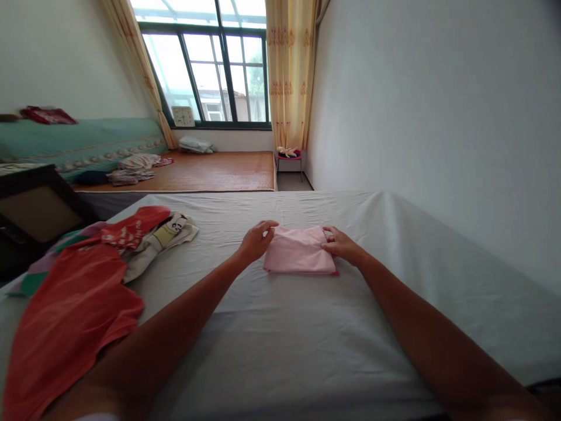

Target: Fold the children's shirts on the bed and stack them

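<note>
A folded pink garment point(300, 250) lies as a flat rectangle on the pale bed sheet point(280, 333), with a darker pink edge showing at its lower right corner. My left hand point(258, 240) is at its upper left corner, fingers curled and closed on the edge. At the right side my right hand point(343, 244) grips the other edge, its thumb on top and some fingertips hidden. What kind of garment it is cannot be made out.
Left on the bed lies a heap with a red garment point(83, 298) and a cream printed one point(169, 237). Beyond stands a second bed with a brown mat point(219, 169) and more clothes. A white wall point(429, 128) runs along the right; a pink stool point(294, 155) stands near the curtain.
</note>
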The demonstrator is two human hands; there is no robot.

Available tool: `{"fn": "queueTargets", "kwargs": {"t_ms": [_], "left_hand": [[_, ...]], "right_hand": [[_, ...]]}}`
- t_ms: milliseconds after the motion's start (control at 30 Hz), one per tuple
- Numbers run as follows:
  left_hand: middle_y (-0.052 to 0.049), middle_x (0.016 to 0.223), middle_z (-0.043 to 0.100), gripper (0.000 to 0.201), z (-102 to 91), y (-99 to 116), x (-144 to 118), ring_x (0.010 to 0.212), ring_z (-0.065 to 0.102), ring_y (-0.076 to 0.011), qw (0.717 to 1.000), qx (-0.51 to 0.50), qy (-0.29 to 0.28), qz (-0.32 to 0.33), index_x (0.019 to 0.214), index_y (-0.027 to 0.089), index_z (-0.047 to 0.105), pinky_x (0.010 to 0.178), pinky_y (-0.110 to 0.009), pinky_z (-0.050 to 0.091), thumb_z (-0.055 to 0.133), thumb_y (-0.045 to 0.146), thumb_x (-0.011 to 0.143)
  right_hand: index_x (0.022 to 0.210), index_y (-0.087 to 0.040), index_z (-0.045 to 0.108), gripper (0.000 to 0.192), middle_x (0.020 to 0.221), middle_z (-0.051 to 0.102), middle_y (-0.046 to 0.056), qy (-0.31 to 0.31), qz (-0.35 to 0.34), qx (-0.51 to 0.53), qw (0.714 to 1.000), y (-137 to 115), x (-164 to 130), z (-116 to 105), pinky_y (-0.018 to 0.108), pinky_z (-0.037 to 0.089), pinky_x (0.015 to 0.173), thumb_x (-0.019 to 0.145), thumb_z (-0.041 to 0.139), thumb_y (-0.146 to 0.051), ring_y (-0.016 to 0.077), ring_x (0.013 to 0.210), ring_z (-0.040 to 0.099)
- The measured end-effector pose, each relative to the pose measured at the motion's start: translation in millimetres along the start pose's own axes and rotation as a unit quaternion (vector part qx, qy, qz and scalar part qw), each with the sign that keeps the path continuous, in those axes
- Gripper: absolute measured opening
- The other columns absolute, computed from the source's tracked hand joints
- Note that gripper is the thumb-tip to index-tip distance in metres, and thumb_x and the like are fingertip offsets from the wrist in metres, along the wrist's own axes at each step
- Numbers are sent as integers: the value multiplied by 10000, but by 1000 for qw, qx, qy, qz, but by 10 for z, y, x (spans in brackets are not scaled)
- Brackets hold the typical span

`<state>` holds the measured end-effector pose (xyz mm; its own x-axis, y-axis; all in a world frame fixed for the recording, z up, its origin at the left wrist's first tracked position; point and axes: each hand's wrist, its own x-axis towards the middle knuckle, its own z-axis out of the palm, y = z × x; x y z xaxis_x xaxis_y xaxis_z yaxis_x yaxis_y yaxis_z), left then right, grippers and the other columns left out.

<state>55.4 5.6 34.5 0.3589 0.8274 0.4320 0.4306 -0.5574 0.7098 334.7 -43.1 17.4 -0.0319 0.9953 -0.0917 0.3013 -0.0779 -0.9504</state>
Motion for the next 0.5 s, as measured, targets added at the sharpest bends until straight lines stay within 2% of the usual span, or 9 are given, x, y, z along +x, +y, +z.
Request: {"fn": "queueTargets", "kwargs": {"t_ms": [67,133,233,300,333,400,500], "left_hand": [[-92,1177,640,299,33,-31,-80,1079,608,-204,997,54,-1,49,1095,179,640,880,-357,547,431,208,883],[-102,1232,622,342,91,-61,-146,1169,557,-212,990,111,-20,82,1158,167,618,1015,-393,462,423,186,878],[-135,1348,545,420,205,-123,-235,1288,455,-242,969,206,-80,111,1278,127,544,1115,-416,344,457,227,879],[-150,1419,474,471,279,-163,-292,1350,380,-265,955,256,-113,94,1336,119,491,1127,-437,313,449,300,903],[-150,1446,443,490,308,-176,-318,1372,347,-271,951,274,-124,79,1359,123,468,1130,-447,300,429,335,918],[-142,1485,394,515,340,-185,-358,1404,290,-269,944,292,-138,58,1395,133,426,1140,-448,270,375,376,944],[-130,1508,360,539,328,-166,-382,1422,250,-257,942,294,-155,49,1422,139,390,1154,-422,232,344,395,951]], "right_hand": [[1288,-165,478,550,963,680,69,-21,-3,-88,996,-8,-23,-78,249,509,575,768,645,-234,157,709,646],[1200,-180,569,417,865,682,41,1,-35,-228,973,-32,-46,-117,263,503,604,803,623,-296,157,679,630],[1101,-194,637,287,890,682,61,126,-134,-403,897,-82,-40,-64,313,497,756,877,535,-343,190,790,628],[1118,-195,633,296,1055,666,94,179,-202,-444,855,-96,10,38,342,470,871,924,455,-330,217,961,600],[1157,-193,616,319,1144,643,106,186,-221,-452,844,-89,49,99,358,451,917,936,432,-330,232,1045,568],[1250,-179,562,383,1290,575,126,184,-214,-463,840,-43,144,214,405,411,977,940,425,-359,268,1188,476],[1275,-166,531,431,1355,526,141,177,-136,-448,865,76,290,296,462,379,992,939,418,-411,302,1247,409]]}}
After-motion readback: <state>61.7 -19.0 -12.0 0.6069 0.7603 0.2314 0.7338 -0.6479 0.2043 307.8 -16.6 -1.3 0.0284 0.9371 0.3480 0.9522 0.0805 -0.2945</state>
